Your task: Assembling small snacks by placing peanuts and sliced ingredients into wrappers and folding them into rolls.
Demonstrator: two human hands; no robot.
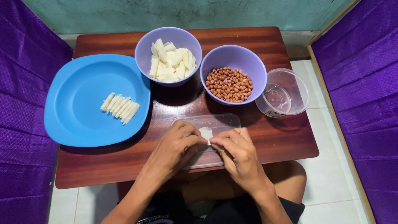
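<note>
Both our hands meet over a clear plastic lid (219,122) on the wooden table (290,141); left hand (176,147) and right hand (238,151) each pinch shut on a small white wrapper piece (206,133) between fingertips. Blue plate (74,120) at left holds a row of rolled white pieces (120,108). Behind sit a bowl of white wrappers (168,56), a bowl of peanuts (232,79) and a clear empty cup (284,93) at right
</note>
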